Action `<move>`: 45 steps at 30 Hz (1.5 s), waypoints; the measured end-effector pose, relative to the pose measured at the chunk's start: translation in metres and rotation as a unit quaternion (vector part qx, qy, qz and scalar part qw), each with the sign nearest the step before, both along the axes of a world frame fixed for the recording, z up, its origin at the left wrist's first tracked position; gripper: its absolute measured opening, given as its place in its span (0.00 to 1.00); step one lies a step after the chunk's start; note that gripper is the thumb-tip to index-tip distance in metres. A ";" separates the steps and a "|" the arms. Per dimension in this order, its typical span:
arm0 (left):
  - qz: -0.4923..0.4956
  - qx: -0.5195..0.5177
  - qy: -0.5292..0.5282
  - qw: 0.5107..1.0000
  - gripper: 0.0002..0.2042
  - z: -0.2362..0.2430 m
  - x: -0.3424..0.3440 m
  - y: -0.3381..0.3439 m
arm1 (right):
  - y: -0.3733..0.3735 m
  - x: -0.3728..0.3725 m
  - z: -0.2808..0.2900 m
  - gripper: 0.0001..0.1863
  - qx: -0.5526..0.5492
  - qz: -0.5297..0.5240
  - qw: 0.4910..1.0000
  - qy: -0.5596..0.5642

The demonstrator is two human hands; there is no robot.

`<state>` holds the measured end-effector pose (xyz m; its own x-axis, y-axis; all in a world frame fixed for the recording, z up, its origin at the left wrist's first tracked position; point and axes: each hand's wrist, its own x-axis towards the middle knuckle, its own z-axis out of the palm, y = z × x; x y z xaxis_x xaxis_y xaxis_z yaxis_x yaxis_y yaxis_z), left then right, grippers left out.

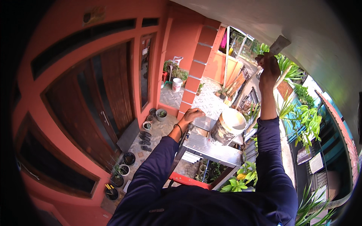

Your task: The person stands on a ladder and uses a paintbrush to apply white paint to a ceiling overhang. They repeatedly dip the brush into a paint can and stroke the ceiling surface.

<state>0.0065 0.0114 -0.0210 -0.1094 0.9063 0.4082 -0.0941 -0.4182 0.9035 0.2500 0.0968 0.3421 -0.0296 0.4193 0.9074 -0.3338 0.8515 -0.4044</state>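
Observation:
My right hand (269,69) is raised at the upper right, its fingers closed around a flat paintbrush (279,44). The brush's pale, wide end meets the underside of the grey-white ceiling (313,22). Lower down, my left hand (191,116) is curled closed beside the top of a metal stepladder (211,148); what its fingers hold, if anything, is hidden. A white bucket (229,126), smeared with brownish and pale drips, stands on the ladder's top, right of my left hand.
An orange wall with a dark wooden double door (94,98) fills the left. Potted plants (123,170) and sandals (145,141) line the tiled floor far below. A second white bucket (177,85) stands by the far wall. Leafy plants (309,120) grow at the right.

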 end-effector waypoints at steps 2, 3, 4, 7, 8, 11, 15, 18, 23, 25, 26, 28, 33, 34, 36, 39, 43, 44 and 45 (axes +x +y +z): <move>0.015 -0.001 0.015 1.000 0.13 0.001 0.000 -0.004 | 0.054 -0.011 0.027 0.11 0.193 -0.222 0.955 -0.031; 0.009 0.000 0.001 1.000 0.13 0.001 0.001 -0.005 | 0.080 -0.012 0.037 0.10 0.111 -0.260 0.957 -0.062; 0.007 0.008 -0.010 1.000 0.13 0.001 0.001 -0.007 | 0.105 -0.017 0.043 0.10 0.130 -0.246 0.960 -0.042; -0.016 0.000 -0.039 0.999 0.10 0.005 0.001 -0.010 | 0.166 -0.023 0.043 0.10 0.119 -0.286 0.950 -0.049; -0.010 0.003 -0.031 0.999 0.10 0.006 0.001 -0.012 | 0.182 -0.024 0.045 0.11 0.086 -0.313 0.943 -0.066; 0.008 -0.013 -0.009 1.000 0.09 0.012 0.003 -0.019 | 0.215 -0.023 0.038 0.11 -0.030 -0.245 0.964 -0.093; -0.016 -0.033 -0.076 0.996 0.09 0.016 0.008 -0.026 | 0.223 -0.014 0.021 0.12 -0.146 -0.157 0.971 -0.106; -0.027 -0.018 -0.089 0.996 0.09 0.017 0.008 -0.026 | 0.211 -0.006 0.013 0.12 -0.214 -0.066 0.967 -0.123; -0.016 -0.051 -0.078 0.996 0.14 0.016 0.004 -0.025 | 0.173 0.012 0.047 0.13 -0.276 0.120 0.952 -0.056; -0.013 -0.062 -0.092 0.994 0.15 0.013 0.004 -0.025 | 0.147 0.026 0.065 0.16 -0.208 0.116 0.966 -0.096; -0.007 -0.049 -0.063 0.997 0.16 0.014 0.002 -0.024 | 0.132 0.029 0.069 0.15 -0.202 0.118 0.968 -0.090; -0.010 -0.035 -0.050 0.998 0.16 0.014 0.004 -0.023 | 0.100 0.031 0.069 0.15 -0.195 0.111 0.972 -0.075; 0.008 -0.039 -0.015 0.999 0.19 0.019 0.003 -0.024 | 0.034 0.042 0.055 0.15 -0.188 0.083 0.978 -0.030; -0.025 -0.026 -0.053 0.998 0.14 0.019 0.004 -0.026 | 0.026 0.046 0.051 0.13 -0.168 0.085 0.982 -0.016; -0.014 -0.049 -0.047 0.998 0.17 0.020 0.006 -0.029 | 0.011 0.053 0.037 0.10 -0.121 0.105 0.987 0.006; 0.000 -0.051 -0.041 0.998 0.18 0.022 0.008 -0.029 | -0.006 0.065 0.012 0.13 -0.090 0.078 0.993 -0.023; -0.001 -0.059 -0.068 0.996 0.16 0.021 0.009 -0.028 | -0.006 0.057 -0.029 0.14 -0.014 0.010 1.000 -0.016; -0.007 -0.064 -0.081 0.995 0.16 0.021 0.009 -0.028 | 0.004 0.048 -0.030 0.12 0.005 -0.016 1.000 0.008; 0.002 -0.056 -0.074 0.996 0.14 0.021 0.008 -0.028 | 0.019 0.040 -0.026 0.12 0.015 -0.026 0.999 0.029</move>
